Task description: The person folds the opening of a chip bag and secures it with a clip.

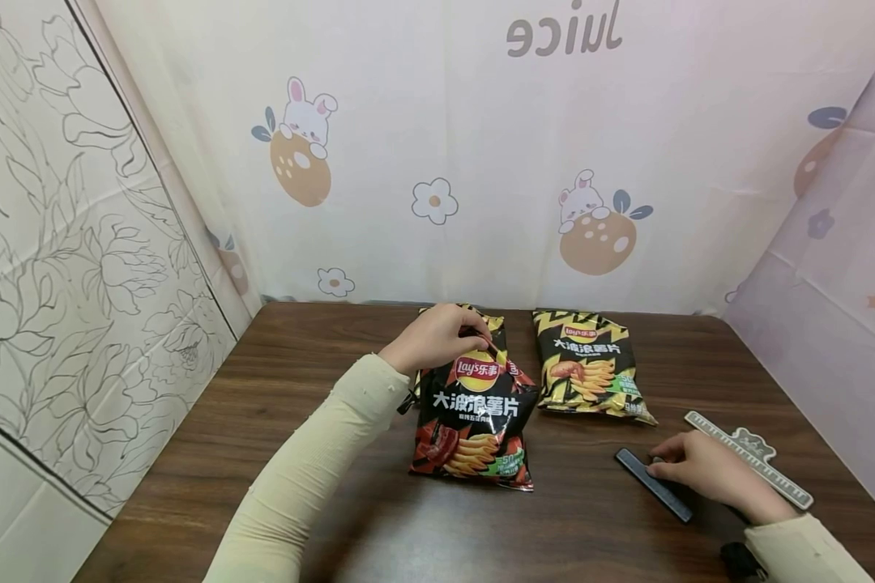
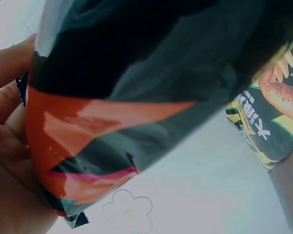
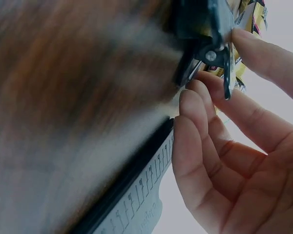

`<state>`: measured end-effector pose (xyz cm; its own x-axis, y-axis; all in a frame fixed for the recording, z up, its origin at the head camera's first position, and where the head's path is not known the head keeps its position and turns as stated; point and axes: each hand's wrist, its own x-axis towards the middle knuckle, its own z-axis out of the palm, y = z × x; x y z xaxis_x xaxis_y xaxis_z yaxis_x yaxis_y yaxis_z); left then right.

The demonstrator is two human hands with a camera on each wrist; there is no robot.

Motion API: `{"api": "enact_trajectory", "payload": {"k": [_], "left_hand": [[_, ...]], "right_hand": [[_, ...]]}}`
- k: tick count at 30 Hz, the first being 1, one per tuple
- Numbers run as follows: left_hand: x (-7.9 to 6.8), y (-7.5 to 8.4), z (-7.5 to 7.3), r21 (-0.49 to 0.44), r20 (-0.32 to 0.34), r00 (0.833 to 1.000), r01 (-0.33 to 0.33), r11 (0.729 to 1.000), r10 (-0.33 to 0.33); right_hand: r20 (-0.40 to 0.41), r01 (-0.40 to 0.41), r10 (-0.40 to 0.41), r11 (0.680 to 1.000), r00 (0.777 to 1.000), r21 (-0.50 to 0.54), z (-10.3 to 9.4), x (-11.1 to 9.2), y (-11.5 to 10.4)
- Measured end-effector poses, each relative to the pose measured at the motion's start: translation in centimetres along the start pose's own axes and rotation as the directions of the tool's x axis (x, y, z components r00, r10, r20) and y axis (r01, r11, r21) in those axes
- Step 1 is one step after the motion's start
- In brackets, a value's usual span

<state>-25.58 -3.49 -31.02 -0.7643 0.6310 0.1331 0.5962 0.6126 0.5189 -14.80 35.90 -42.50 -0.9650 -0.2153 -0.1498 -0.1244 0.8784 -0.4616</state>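
The left hand (image 1: 441, 336) pinches the top of a red-and-black Lay's chip bag (image 1: 474, 429), while, to that bag's right, the right hand (image 1: 718, 470) has its fingers clamped on a black bar clip (image 1: 652, 484).

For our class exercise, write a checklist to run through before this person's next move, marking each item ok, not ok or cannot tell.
1. Left hand holds the red-and-black chip bag by its top: ok.
2. Right hand pinches the black clip by its handle: ok.
3. Black clip at the bag's top: not ok, they are apart.
4. Bag's top sealed: cannot tell, fingers cover part.
5. White clip untouched: cannot tell, the right hand overlaps it in view.
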Motion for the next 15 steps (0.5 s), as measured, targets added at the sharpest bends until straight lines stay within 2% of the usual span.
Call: {"api": "enact_trajectory", "payload": {"k": [8, 15], "left_hand": [[0.0, 0.05, -0.04, 0.003, -0.001, 1.0, 0.005, 1.0, -0.005], [0.01, 0.0, -0.01, 0.009, 0.001, 1.0, 0.004, 1.0, -0.004]], "right_hand": [[-0.007, -0.015, 0.015, 1.0, 1.0, -0.015, -0.09, -0.1, -0.01], [-0.011, 0.002, -0.002, 1.0, 1.0, -0.026, -0.09, -0.12, -0.01]]}}
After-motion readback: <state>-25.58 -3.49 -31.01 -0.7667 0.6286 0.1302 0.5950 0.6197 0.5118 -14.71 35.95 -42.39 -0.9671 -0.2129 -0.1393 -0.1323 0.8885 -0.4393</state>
